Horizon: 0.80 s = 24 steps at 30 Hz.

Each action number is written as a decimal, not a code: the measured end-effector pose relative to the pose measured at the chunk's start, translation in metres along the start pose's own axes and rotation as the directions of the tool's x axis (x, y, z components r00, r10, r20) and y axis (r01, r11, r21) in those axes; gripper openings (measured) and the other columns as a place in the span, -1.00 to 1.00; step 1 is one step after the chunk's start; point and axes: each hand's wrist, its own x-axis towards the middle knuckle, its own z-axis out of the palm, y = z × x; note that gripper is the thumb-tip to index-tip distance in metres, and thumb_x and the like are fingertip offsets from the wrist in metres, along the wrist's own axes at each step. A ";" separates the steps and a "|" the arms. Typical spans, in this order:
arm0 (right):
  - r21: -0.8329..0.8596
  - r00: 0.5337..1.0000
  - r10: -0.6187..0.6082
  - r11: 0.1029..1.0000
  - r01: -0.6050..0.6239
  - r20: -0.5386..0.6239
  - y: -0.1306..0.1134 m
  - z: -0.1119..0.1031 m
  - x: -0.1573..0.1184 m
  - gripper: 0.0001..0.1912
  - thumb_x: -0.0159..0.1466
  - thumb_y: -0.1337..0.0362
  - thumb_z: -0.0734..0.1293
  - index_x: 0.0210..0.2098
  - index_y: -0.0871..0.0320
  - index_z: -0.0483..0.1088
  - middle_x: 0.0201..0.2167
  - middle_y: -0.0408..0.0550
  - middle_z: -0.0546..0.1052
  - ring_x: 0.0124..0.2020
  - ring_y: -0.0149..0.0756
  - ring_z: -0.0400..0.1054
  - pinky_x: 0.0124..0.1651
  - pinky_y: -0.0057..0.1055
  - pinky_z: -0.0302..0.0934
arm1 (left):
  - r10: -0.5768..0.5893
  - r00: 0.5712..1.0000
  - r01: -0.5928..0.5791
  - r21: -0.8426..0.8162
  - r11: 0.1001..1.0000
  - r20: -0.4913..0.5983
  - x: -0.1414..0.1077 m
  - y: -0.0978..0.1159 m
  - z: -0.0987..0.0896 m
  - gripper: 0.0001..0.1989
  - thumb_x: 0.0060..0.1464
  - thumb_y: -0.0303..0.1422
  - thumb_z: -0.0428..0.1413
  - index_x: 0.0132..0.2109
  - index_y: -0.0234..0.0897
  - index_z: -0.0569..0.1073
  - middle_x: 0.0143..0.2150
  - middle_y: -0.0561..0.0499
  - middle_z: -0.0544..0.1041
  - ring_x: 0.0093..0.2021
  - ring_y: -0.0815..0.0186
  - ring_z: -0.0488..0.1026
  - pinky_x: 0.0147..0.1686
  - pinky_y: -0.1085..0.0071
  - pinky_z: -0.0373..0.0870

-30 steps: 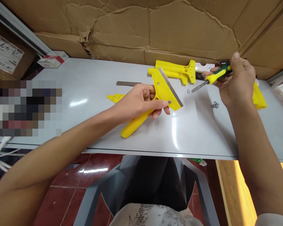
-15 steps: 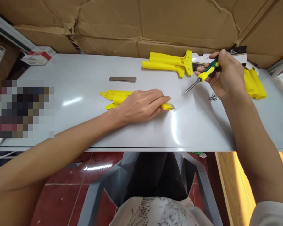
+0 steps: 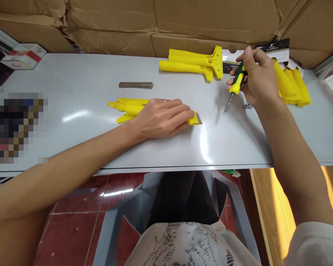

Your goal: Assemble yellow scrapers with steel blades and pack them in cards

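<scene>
My left hand (image 3: 163, 117) is wrapped over a yellow scraper (image 3: 194, 119) lying on the table, its head and a strip of metal blade sticking out past my fingers. Most of the scraper is hidden under the hand. Several yellow plastic parts (image 3: 124, 117) poke out by the wrist. Held above the table in my right hand (image 3: 261, 75) is a screwdriver (image 3: 235, 85) with a green and yellow handle, its tip pointing down and clear of the scraper. A small heap of screws (image 3: 247, 106) lies just below that hand.
Flat metal blades (image 3: 135, 85) lie left of centre. Yellow scraper handles (image 3: 190, 62) rest along the cardboard (image 3: 113, 26) at the back, beside black and white packaging (image 3: 276, 51). More yellow parts (image 3: 294, 85) lie at the right. A small white and red box (image 3: 23, 57) stands at the back left.
The screwdriver has swung to a steeper angle, tip pointing more straight down. My left hand keeps its hold on the scraper. The whole view has shifted slightly.
</scene>
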 end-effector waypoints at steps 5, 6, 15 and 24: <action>-0.363 0.999 -0.014 0.931 0.027 0.037 0.009 -0.009 0.008 -0.84 0.45 0.13 0.30 -0.19 0.06 0.43 -0.38 -0.17 0.47 -0.60 -0.45 0.27 -0.46 -0.36 0.24 | -0.064 0.998 0.064 -0.021 0.998 -0.002 -0.006 -0.006 0.007 -0.88 0.40 -0.33 0.04 -0.11 -0.23 0.46 -0.26 0.02 0.65 -0.31 0.32 0.59 -0.50 0.40 0.24; -0.426 0.998 0.008 0.904 0.018 0.061 0.009 -0.010 0.009 -0.88 0.42 0.21 0.32 -0.16 0.09 0.47 -0.41 -0.18 0.46 -0.59 -0.46 0.28 -0.39 -0.34 0.28 | -0.071 0.997 0.071 -0.021 0.997 0.006 -0.007 -0.007 0.009 -0.88 0.40 -0.35 0.03 -0.11 -0.22 0.46 -0.25 0.03 0.65 -0.31 0.33 0.59 -0.49 0.41 0.24; -0.749 0.923 -0.170 0.544 0.379 0.345 -0.001 -0.009 -0.002 -0.54 0.28 0.29 0.43 0.18 0.09 0.49 -0.02 0.05 0.64 -0.02 -0.04 0.52 0.22 -0.04 0.33 | -0.036 0.999 0.035 0.043 0.998 0.011 -0.013 -0.018 0.021 -0.85 0.38 -0.31 0.05 -0.12 -0.20 0.50 -0.18 0.01 0.66 -0.29 0.31 0.58 -0.44 0.39 0.25; -0.790 0.903 -0.154 0.442 0.426 0.401 0.009 0.008 -0.005 -0.52 0.28 0.21 0.38 0.19 0.03 0.52 0.09 0.05 0.60 0.06 0.09 0.48 0.29 0.08 0.26 | 0.013 0.997 -0.019 0.081 0.997 0.073 -0.010 -0.014 0.017 -0.82 0.43 -0.25 0.08 -0.11 -0.21 0.53 -0.15 0.01 0.66 -0.27 0.35 0.57 -0.43 0.41 0.26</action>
